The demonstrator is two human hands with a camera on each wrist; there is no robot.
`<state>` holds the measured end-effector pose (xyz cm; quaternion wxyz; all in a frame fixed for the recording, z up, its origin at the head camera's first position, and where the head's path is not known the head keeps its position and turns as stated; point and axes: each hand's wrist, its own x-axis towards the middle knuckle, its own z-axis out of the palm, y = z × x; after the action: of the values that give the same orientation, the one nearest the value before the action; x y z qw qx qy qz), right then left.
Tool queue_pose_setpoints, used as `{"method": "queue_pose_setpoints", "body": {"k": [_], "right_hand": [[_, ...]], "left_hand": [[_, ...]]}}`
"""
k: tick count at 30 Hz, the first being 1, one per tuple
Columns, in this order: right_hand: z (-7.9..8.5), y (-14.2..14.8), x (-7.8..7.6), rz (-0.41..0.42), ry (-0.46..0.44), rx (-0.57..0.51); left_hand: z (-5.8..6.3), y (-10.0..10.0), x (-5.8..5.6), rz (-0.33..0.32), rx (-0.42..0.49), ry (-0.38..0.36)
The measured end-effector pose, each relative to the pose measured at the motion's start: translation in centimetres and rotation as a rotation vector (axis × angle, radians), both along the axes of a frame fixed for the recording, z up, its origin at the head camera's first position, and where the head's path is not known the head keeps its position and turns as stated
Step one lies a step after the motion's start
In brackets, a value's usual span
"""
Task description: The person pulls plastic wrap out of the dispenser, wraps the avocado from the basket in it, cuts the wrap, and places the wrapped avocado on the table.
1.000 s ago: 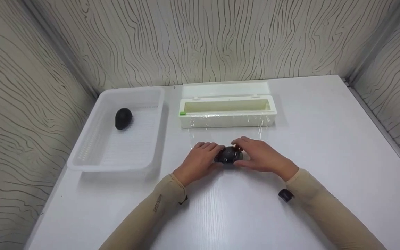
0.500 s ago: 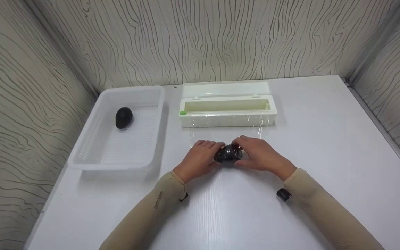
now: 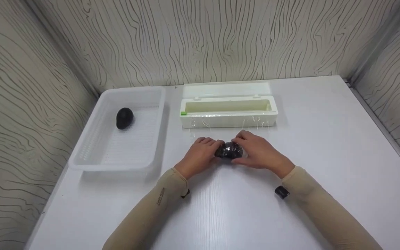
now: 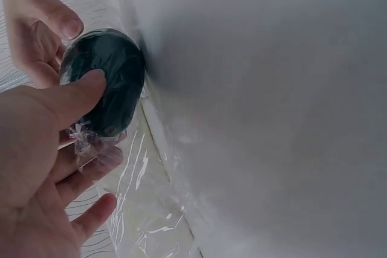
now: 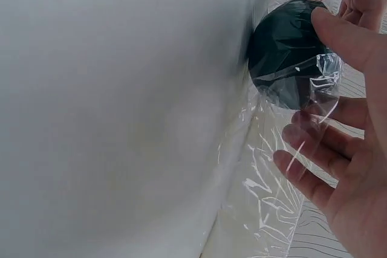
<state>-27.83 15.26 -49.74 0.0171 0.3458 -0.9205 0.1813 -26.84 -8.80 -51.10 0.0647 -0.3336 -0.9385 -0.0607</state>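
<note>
A dark avocado (image 3: 229,151) wrapped in clear cling film sits between both hands, near the middle of the white table. My left hand (image 3: 200,155) holds its left end, with the thumb (image 4: 91,92) pressed along its side in the left wrist view. From the other end my right hand (image 3: 259,151) grips it, fingers curled at the far side and thumb at the near side. Crinkled cling film (image 5: 329,74) bunches at the avocado's side by the right fingers. More film (image 4: 145,179) stretches from the avocado toward the white dispenser box (image 3: 229,121).
The dispenser's lid (image 3: 227,90) is raised at the back, and a green slider (image 3: 183,113) sits at its left front. At left, a white plastic basket (image 3: 113,167) holds a second avocado (image 3: 124,118). Patterned walls (image 3: 200,41) enclose the table (image 3: 311,132).
Both hands have rolled the avocado slightly away from the person, toward the dispenser. Its film now shows more wrinkles and glints. The basket and dispenser stay in place.
</note>
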Motion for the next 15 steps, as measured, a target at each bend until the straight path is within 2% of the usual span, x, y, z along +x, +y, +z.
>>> {"method": "queue_pose_setpoints", "body": {"k": [6, 10, 15], "right_hand": [[-0.43, -0.54, -0.26, -0.005, 0.046, 0.059], [-0.30, -0.71, -0.36, -0.012, 0.037, 0.058], [-0.09, -0.64, -0.69, -0.017, 0.002, 0.077]], "left_hand": [[0.22, -0.17, -0.49, -0.020, 0.039, -0.071], [0.39, -0.34, -0.71, -0.019, 0.035, -0.106], [0.34, -0.38, -0.72, 0.001, -0.002, -0.030]]}}
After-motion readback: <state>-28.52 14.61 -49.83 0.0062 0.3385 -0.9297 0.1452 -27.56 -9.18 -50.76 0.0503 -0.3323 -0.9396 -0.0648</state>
